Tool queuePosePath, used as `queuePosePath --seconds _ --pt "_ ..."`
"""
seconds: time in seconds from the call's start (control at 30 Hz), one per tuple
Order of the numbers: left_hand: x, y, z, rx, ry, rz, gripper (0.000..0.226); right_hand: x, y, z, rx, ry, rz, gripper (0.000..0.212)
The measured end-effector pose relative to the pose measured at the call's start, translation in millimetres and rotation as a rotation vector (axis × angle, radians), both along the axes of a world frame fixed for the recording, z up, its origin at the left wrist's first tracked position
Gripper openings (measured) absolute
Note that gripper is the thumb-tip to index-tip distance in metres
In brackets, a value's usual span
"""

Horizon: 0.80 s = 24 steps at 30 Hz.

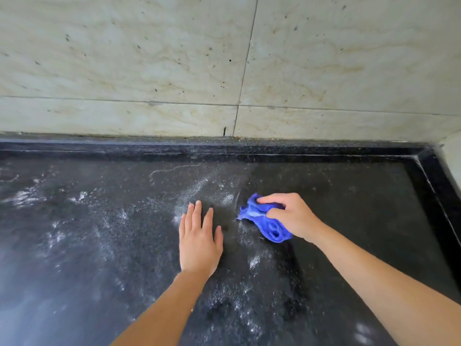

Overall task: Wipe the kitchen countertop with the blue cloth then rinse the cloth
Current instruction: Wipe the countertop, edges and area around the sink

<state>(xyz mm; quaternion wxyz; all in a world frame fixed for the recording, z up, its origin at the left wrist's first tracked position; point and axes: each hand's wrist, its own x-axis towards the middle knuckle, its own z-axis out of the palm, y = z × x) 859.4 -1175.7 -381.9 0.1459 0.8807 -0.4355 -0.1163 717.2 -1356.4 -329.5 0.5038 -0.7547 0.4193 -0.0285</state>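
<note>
Wiping — right hand [291, 216] grips crumpled blue cloth [272, 228] on powdery black stone table [99, 245], left hand [199, 243] flat, fingers straight — leftward sweep seems next.

left hand [199, 243] flat | right hand [290, 216] curled (grips blue cloth [273, 229])

No writing, label, brand, number or sign can be read: none on the crumpled blue cloth [270, 229], none on the speckled black stone countertop [99, 245], none on the pale veined wall tiles [124, 58].
</note>
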Motion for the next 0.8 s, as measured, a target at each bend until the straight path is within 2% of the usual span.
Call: queuePosePath --seconds 0.07,0.13,0.2,0.27,0.37,0.47,0.53,0.6,0.67,0.77,0.8 --pt "15 20 5 -0.043 0.019 -0.029 0.047 -1 -31 -3 -0.153 0.037 -0.302 0.038" --pt "33 49 7 -0.038 -0.031 -0.028 0.045 12 -53 -14 -0.322 0.254 -0.549 0.038" --pt "52 79 5 0.002 -0.108 0.009 0.048 44 -50 -26 -0.356 0.474 -0.637 0.05" --pt "66 103 0 0.036 -0.141 0.053 0.053 89 -26 -35 -0.445 0.53 -0.595 0.056" --pt "75 121 -9 0.05 -0.142 0.03 0.059 147 25 -46 -0.559 0.436 -0.462 0.054" --pt "76 121 -12 0.038 -0.15 0.006 0.058 170 67 -49 -0.616 0.224 -0.169 0.05" --pt "75 121 -11 0.048 -0.152 0.001 0.058 167 69 -40 -0.477 0.022 0.001 0.045" --pt "76 122 -10 0.057 -0.146 -0.004 0.058 151 53 -27 -0.232 -0.066 -0.023 0.04" --pt "77 122 -9 0.079 -0.139 -0.01 0.058 129 23 -16 -0.148 -0.124 -0.35 0.036" --pt "77 123 -10 0.103 -0.14 -0.024 0.059 90 -29 -7 -0.118 -0.218 -1.111 0.021" --pt "77 123 -10 0.107 -0.143 -0.029 0.059 86 -40 -5 -0.084 -0.17 -1.231 0.017"
